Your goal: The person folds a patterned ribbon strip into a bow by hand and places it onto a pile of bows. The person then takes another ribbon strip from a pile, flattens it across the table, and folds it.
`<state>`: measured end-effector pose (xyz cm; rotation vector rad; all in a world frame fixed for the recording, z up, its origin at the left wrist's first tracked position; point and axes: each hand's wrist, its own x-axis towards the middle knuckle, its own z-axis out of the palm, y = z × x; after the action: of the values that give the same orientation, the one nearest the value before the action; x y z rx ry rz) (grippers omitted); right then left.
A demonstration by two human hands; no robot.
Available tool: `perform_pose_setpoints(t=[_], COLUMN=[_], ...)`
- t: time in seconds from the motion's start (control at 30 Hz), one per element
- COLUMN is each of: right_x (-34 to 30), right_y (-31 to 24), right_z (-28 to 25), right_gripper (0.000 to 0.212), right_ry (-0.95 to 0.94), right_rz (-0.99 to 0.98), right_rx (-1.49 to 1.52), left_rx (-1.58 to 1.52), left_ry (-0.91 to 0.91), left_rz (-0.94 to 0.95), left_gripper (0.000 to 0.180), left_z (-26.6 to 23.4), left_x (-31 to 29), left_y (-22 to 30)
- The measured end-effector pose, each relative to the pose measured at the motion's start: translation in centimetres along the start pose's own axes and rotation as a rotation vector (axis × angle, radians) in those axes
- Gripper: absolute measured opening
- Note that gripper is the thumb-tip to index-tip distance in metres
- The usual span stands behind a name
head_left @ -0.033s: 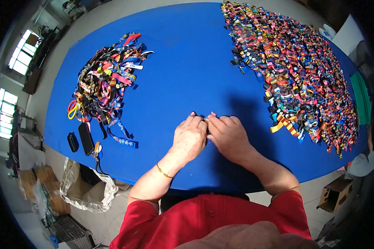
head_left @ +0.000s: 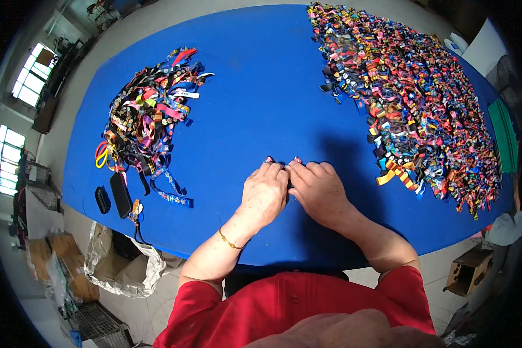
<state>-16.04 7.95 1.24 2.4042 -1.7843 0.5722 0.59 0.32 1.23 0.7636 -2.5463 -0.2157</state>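
Strap (head_left: 297, 160) (mostly hidden) in both hands (head_left: 265, 190) (head_left: 318, 194)

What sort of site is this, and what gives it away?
Probably a small workshop: a big blue work table carries a broad spread of colourful straps and a smaller strap heap, with an open sack below its near edge.

Your left grip (head_left: 265, 191) and right grip (head_left: 318, 191) sit close together, fingertips pinched.
Beyond the gold bracelet (head_left: 230, 240), your left knuckles face up, fingers bent; right of it, your right fingers curl likewise, both forearms (head_left: 383, 240) slanting inward.
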Motion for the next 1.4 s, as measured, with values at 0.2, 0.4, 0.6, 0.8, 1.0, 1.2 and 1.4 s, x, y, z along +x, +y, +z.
perform_pose_setpoints(t=[0.2, 0.4, 0.6, 0.8, 1.0, 1.2, 1.4], right_x=[-0.1, -0.2, 0.0, 0.1, 0.0, 0.2, 0.2], right_y=[-0.1, -0.1, 0.1, 0.0, -0.2, -0.2, 0.0], right_z=[-0.1, 0.4, 0.1, 0.1, 0.0, 0.1, 0.3], right_gripper=[0.045, 0.043, 0.044, 0.045, 0.044, 0.045, 0.044], right_ry=[0.039, 0.076, 0.048, 0.074, 0.039, 0.081, 0.131], right_rz=[-0.017, -0.027, -0.027, -0.04, -0.019, -0.043, -0.061], right_rx=[0.044, 0.074, 0.072, 0.007, 0.0, -0.006, 0.01], left_rx=[-0.023, -0.068, -0.12, -0.15, -0.122, -0.024, -0.185], left_ry=[0.019, 0.004, -0.079, -0.38, -0.426, -0.241, -0.091], left_rz=[0.002, -0.073, -0.21, -0.532, -0.541, -0.521, -0.577], left_gripper=[0.013, 0.011, 0.005, 0.014, 0.016, 0.016, 0.015], left_z=[0.0, -0.4, -1.0, -3.6, -4.8, -4.0, -4.0], left_x=[0.0, -0.1, -0.1, 0.3, -0.5, -0.7, 0.7], left_y=[-0.4, -0.8, -2.3, -3.5, -5.1, -5.7, -3.9])
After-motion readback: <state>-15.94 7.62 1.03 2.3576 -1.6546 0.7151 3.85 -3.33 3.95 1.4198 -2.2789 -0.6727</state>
